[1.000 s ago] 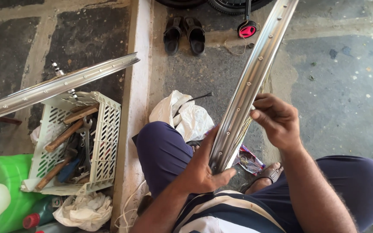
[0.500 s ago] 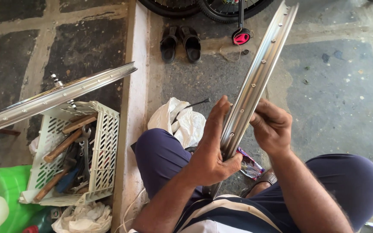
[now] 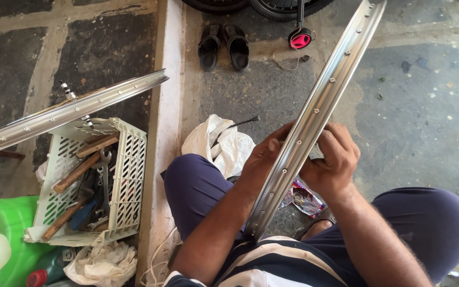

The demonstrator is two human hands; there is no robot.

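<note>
1. We judge the main risk to be the silver wheel rim [image 3: 314,114] twisting or sliding: it stands edge-on, its lower end near our lap, its upper end far out over the concrete floor [image 3: 421,117], so a slack grip could let the long end swing down.
2. It could also knock the black sandals [image 3: 224,45] or the tyres at the top edge.
3. Our left hand [image 3: 264,157] clasps the rim's left flank, fingers curled round the edge.
4. Our right hand [image 3: 333,159] clamps on the right flank just opposite, thumb toward the spoke holes.
5. Both forearms rise from between our knees. A second rim [image 3: 65,114] lies apart, over the white crate [image 3: 128,180] of tools.
</note>
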